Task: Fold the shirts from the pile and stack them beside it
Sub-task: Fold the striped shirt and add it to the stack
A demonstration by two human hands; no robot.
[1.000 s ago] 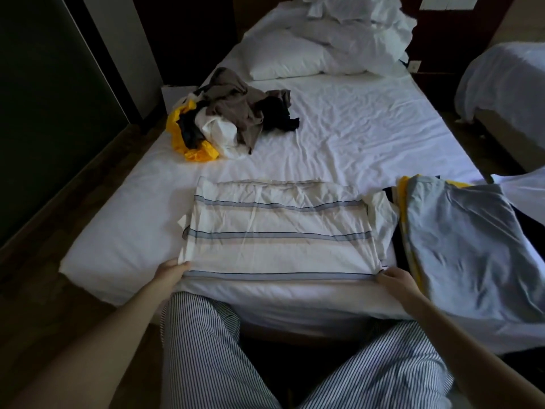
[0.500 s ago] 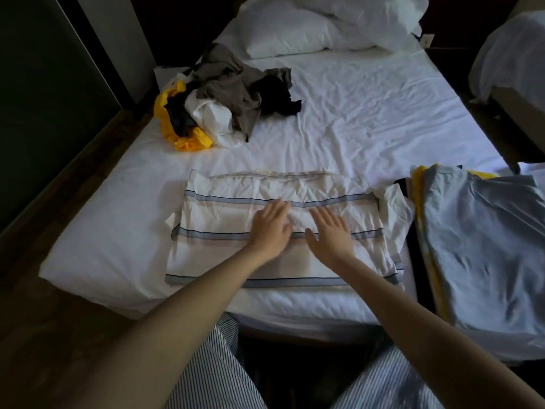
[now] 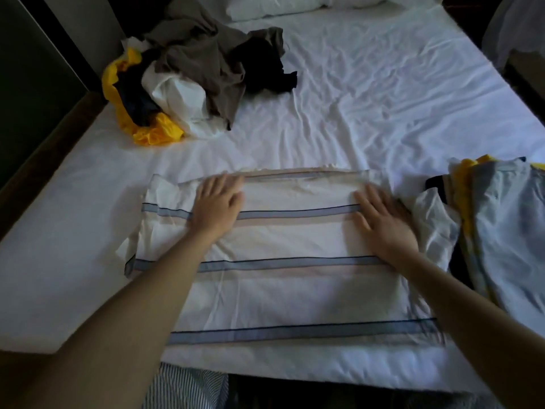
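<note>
On the bed (image 3: 368, 93), both flat hands press the striped shirt (image 3: 295, 240).

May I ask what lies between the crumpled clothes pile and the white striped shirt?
Only bare, wrinkled white bedsheet lies between the crumpled clothes pile and the white striped shirt, per the head view.

White creased bed sheet (image 3: 368, 93); pillow (image 3: 265, 7) at far end (partly cut off); dark floor (image 3: 38, 143) left
</note>
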